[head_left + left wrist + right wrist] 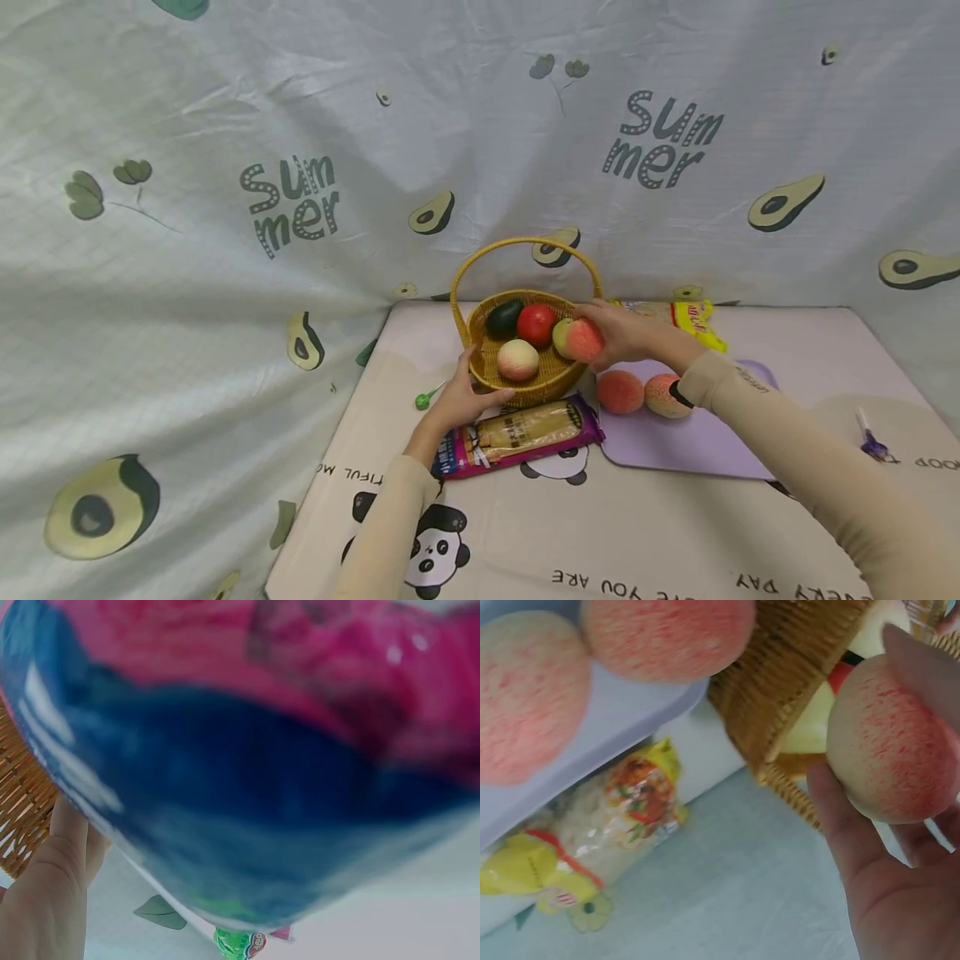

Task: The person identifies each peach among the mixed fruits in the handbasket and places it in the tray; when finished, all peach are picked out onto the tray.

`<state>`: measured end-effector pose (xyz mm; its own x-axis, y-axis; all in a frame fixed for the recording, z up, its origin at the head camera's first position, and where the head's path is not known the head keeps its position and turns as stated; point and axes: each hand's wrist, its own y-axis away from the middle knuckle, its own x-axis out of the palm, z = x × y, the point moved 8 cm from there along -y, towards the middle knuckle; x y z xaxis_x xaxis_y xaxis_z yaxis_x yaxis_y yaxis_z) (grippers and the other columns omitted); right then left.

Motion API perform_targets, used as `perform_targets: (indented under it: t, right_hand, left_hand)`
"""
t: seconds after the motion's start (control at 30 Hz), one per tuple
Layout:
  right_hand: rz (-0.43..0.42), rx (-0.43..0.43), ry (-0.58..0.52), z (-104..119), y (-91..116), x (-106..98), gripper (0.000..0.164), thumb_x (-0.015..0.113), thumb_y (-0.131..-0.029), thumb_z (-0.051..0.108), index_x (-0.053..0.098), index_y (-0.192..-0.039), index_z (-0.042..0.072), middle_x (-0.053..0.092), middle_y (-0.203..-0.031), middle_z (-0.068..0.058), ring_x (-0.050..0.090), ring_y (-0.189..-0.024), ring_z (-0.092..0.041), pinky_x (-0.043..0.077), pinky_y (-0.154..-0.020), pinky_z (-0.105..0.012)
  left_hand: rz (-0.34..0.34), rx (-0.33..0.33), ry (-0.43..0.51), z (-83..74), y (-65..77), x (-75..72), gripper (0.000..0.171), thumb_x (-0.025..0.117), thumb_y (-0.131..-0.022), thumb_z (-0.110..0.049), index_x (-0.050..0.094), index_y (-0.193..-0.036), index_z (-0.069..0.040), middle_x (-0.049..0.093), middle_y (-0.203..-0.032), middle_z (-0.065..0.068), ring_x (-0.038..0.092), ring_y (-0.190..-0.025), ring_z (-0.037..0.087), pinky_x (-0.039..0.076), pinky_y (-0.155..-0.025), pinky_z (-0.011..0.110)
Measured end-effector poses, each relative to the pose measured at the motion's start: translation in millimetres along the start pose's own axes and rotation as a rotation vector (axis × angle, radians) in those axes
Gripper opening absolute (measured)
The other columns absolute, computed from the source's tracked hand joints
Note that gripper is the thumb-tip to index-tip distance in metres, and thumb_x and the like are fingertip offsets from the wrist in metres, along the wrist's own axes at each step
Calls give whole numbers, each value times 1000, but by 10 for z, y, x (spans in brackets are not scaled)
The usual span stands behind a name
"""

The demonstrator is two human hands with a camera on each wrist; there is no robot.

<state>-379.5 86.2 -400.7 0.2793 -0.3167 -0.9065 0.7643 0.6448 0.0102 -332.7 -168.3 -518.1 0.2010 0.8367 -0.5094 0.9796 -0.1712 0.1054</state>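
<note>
One round, speckled peach [585, 341] clamped in right hand [621, 332]; left hand [457, 407] spread against wicker basket [547, 390].

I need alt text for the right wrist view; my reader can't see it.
A right hand holds a pink-flecked peach close to a wicker basket with other fruit inside. A second peach and a third peach lie on a purple tray; a yellow printed packet lies nearby.

packet [528, 433] before basket [553, 386] | tray [690, 446] right of basket | peaches [621, 392] on tray
</note>
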Motion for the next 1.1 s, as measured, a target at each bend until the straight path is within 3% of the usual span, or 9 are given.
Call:
perform_targets:
  t: [0.27, 0.5, 0.6, 0.73, 0.8, 0.93, 1.1]
  right_hand:
    - [-23, 93, -59, -233, 295, -142, 66, 83, -84, 31, 54, -135, 2, 62, -123, -16, 63, -104, -26, 56, -89, -45]
    - [-3, 137, -49, -471, 627, -210, 62, 76, -91, 40, 54, -137, 5, 61, -137, -21, 58, -124, -38, 50, -104, -61]
    - [24, 161, -84, -585, 758, -207, 63, 71, -96, 37, 51, -144, 1, 56, -142, -27, 66, -111, -36, 57, -93, -56]
    - [55, 184, -167, -729, 903, -196, 57, 63, -104, 30, 46, -150, 0, 50, -144, -35, 71, -87, -25, 63, -69, -39]
    - [51, 193, -185, -795, 975, -201, 54, 60, -106, 28, 46, -149, 0, 47, -143, -37, 71, -86, -22, 63, -66, -36]
    - [30, 241, -196, -938, 1115, -206, 54, 61, -105, 30, 48, -148, -1, 46, -138, -37, 68, -86, -20, 62, -65, -34]
    - [-3, 275, -148, -1078, 1268, -211, 65, 81, -90, 33, 54, -142, 4, 53, -122, -29, 65, -87, -23, 59, -66, -35]
  left_hand:
    - [5, -20, -17, 3, -4, 13, 119, 81, -86, -57, 3, -168, -22, 27, -170, 20, 30, -157, 38, 27, -127, 58]
    - [10, -22, -2, 8, -6, 7, 119, 80, -85, -57, 2, -168, -21, 31, -168, 23, 35, -154, 40, 29, -126, 57]
    - [11, -21, 7, 9, 5, 9, 119, 81, -85, -56, 2, -168, -21, 32, -167, 24, 37, -153, 40, 29, -126, 57]
    - [6, -22, 7, 20, 17, 4, 120, 81, -85, -57, 3, -168, -20, 34, -166, 25, 39, -152, 41, 29, -126, 58]
    - [2, -23, 9, 26, 17, 2, 120, 82, -84, -57, 4, -168, -19, 34, -166, 25, 38, -152, 42, 29, -126, 59]
    - [0, -34, 7, 29, 17, 6, 121, 82, -84, -58, 4, -168, -19, 33, -166, 25, 37, -153, 42, 28, -126, 60]
    - [3, -35, -8, 19, 7, 28, 121, 81, -85, -59, 3, -168, -18, 33, -166, 25, 38, -152, 43, 29, -125, 61]
